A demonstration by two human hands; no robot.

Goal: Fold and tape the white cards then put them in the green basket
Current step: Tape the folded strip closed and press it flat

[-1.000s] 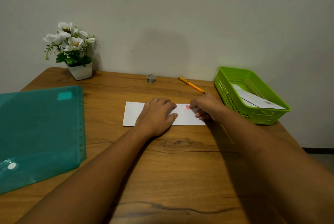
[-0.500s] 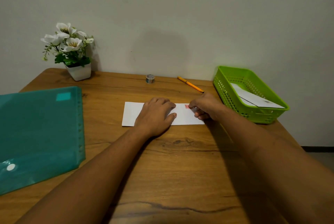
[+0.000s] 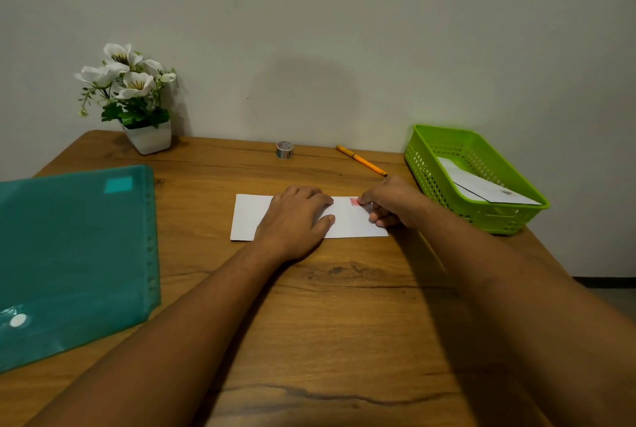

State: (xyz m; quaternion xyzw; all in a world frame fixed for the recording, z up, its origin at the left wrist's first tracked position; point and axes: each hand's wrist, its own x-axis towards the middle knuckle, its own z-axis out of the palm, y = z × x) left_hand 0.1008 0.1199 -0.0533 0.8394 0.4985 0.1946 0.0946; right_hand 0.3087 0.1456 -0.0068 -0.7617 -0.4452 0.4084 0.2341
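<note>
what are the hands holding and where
Left hand presses flat on the card's middle. Right hand's curled fingers are on the red tape at the card's far edge; pinch or press, cannot tell.

Two arms of a person, seen from the person's own head: the left forearm (image 3: 179, 323) and the right forearm (image 3: 516, 289) are bare along all their visible length, down to the bare left hand (image 3: 296, 220) and right hand (image 3: 395, 203); the left thumbnail is short
</note>
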